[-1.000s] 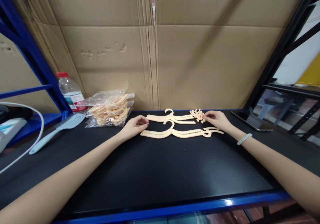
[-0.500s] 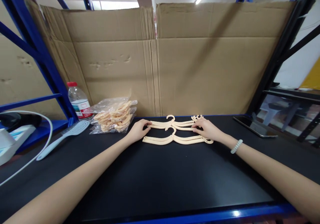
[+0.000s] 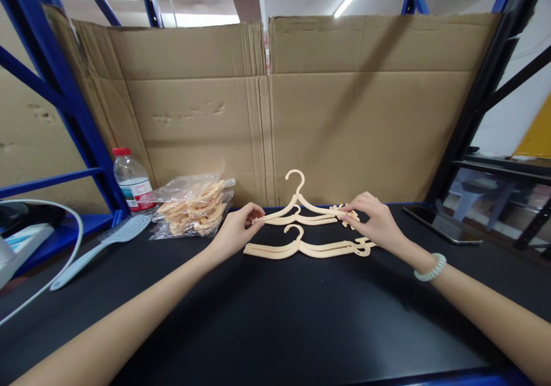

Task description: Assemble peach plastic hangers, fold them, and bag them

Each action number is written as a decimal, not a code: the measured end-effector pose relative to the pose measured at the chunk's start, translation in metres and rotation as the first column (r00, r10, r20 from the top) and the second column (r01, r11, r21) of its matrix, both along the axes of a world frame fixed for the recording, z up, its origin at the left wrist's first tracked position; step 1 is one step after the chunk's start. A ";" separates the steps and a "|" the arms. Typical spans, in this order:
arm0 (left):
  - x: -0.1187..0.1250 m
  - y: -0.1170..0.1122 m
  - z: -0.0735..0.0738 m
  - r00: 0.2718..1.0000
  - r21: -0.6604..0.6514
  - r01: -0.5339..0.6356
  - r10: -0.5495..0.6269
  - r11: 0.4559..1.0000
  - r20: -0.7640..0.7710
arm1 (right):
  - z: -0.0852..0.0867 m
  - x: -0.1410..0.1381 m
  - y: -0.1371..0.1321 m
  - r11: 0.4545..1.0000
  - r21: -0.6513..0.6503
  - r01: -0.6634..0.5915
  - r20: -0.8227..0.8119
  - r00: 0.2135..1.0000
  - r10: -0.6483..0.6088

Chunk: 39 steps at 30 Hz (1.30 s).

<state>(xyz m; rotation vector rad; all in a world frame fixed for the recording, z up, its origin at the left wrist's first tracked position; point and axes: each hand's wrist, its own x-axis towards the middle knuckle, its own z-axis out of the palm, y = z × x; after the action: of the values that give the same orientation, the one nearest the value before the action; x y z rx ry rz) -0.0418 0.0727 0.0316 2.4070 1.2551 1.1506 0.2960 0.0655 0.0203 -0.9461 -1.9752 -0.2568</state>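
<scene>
A cream plastic folding hanger [image 3: 318, 207] is raised off the table, its hook pointing up and its arms sloping down to both sides. My left hand [image 3: 237, 225] pinches the left arm's end, and my right hand [image 3: 373, 218] pinches the right end. Beneath it another cream hanger [image 3: 316, 221] lies flat on the black table. Closer to me rests one more pair of hanger arms [image 3: 273, 252], with a hook at its middle. Small cream hook pieces [image 3: 363, 248] lie at its right end, and several more [image 3: 348, 218] sit in a pile beside my right fingers.
On the left are clear bags of cream plastic parts [image 3: 193, 205], a red-capped bottle [image 3: 134, 182], a pale blue hairbrush [image 3: 107, 242] and a white cable [image 3: 80, 231]. A phone [image 3: 443, 224] lies at the right. Cardboard panels [image 3: 370, 116] close off the table's back.
Both hands have lifted the ends of one hanger off the table. Its hook now stands higher, and its arms slope where they lay flat before.
</scene>
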 end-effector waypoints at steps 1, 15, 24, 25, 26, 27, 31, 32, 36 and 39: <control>0.001 -0.003 -0.001 1.000 -0.026 0.007 -0.007 1.000 0.019 | 0.000 -0.001 -0.002 1.000 0.003 -0.018 -0.019 1.000 0.018; -0.007 0.000 -0.023 0.965 -0.213 -0.036 0.090 0.976 0.245 | -0.029 0.067 0.046 0.950 -0.279 0.137 0.042 0.991 -0.131; -0.005 0.000 -0.031 0.956 -0.173 -0.076 0.121 0.982 0.267 | -0.033 0.055 0.072 0.962 -0.267 0.054 0.238 0.971 0.011; -0.005 0.000 -0.031 0.955 -0.165 -0.078 0.121 0.983 0.269 | -0.035 0.054 0.073 0.963 -0.264 0.049 0.242 0.970 0.017; -0.005 0.000 -0.032 0.954 -0.158 -0.081 0.122 0.984 0.272 | -0.036 0.053 0.073 0.965 -0.259 0.041 0.242 0.970 0.023; -0.005 0.000 -0.032 0.953 -0.151 -0.083 0.122 0.985 0.276 | -0.037 0.052 0.072 0.967 -0.252 0.033 0.237 0.971 0.029; -0.005 -0.002 -0.031 0.951 -0.132 -0.077 0.113 0.988 0.287 | -0.036 0.049 0.069 0.980 -0.197 0.018 0.171 0.985 0.017; -0.004 -0.003 -0.031 0.951 -0.129 -0.075 0.110 0.989 0.289 | -0.034 0.049 0.068 0.985 -0.174 0.025 0.146 0.989 0.000; -0.003 -0.006 -0.032 0.950 -0.121 -0.075 0.108 0.990 0.293 | -0.018 0.043 0.056 0.995 -0.063 0.077 -0.151 0.985 -0.086; -0.002 -0.007 -0.034 0.953 -0.116 -0.072 0.103 0.991 0.285 | -0.005 0.032 0.038 0.989 -0.147 -0.014 -0.509 0.858 -0.063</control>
<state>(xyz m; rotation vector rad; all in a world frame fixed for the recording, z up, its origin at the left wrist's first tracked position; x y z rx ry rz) -0.0440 0.0659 -0.0020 2.0340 1.2984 1.3679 0.3282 0.1031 0.0151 -1.0101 -1.4984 0.1250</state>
